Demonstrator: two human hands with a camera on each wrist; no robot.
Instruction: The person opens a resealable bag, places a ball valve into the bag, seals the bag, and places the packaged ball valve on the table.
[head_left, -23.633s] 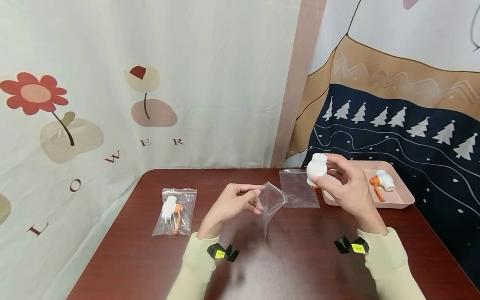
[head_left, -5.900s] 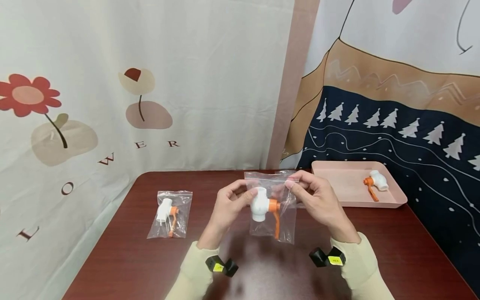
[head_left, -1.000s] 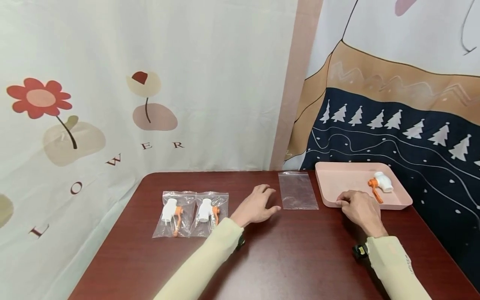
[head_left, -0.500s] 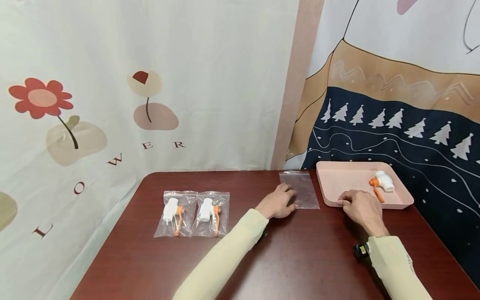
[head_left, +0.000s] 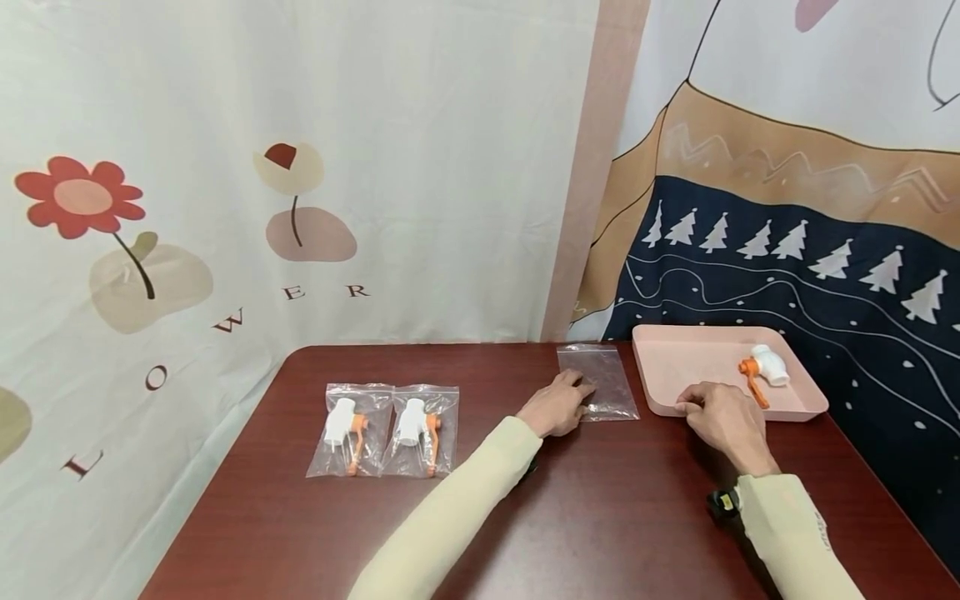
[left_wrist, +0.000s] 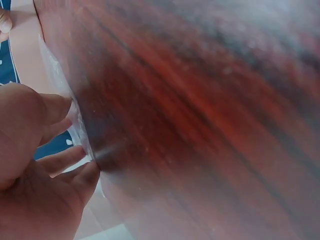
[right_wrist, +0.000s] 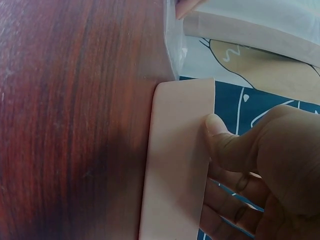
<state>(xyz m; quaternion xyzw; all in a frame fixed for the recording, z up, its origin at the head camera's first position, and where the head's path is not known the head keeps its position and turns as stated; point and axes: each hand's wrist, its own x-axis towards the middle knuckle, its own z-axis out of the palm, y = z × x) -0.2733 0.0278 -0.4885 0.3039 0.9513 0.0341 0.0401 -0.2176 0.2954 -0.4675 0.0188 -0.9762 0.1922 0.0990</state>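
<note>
My left hand (head_left: 557, 407) reaches across to a flat clear zip bag (head_left: 607, 385) on the table, its fingertips touching the bag's left side. In the left wrist view the thumb and fingers (left_wrist: 65, 160) lie at the plastic's edge, spread apart. At the pink tray (head_left: 678, 360), my right hand (head_left: 725, 421) holds the front wall. The right wrist view has the thumb over the rim while the other fingers pass behind the wall. Inside the tray, on the right, lies a white ball valve (head_left: 769, 365) with an orange handle.
Two zip bags lie side by side at the left of the table, the left bag (head_left: 326, 454) and the right bag (head_left: 450, 408), each with a white and orange valve inside. A printed curtain (head_left: 435, 208) hangs behind the dark red table (head_left: 600, 517).
Earlier, both hands held a bagged valve; it now lies beside the first bag. My left hand has moved right, onto the flat bag. The right hand stays at the tray over the last second.
</note>
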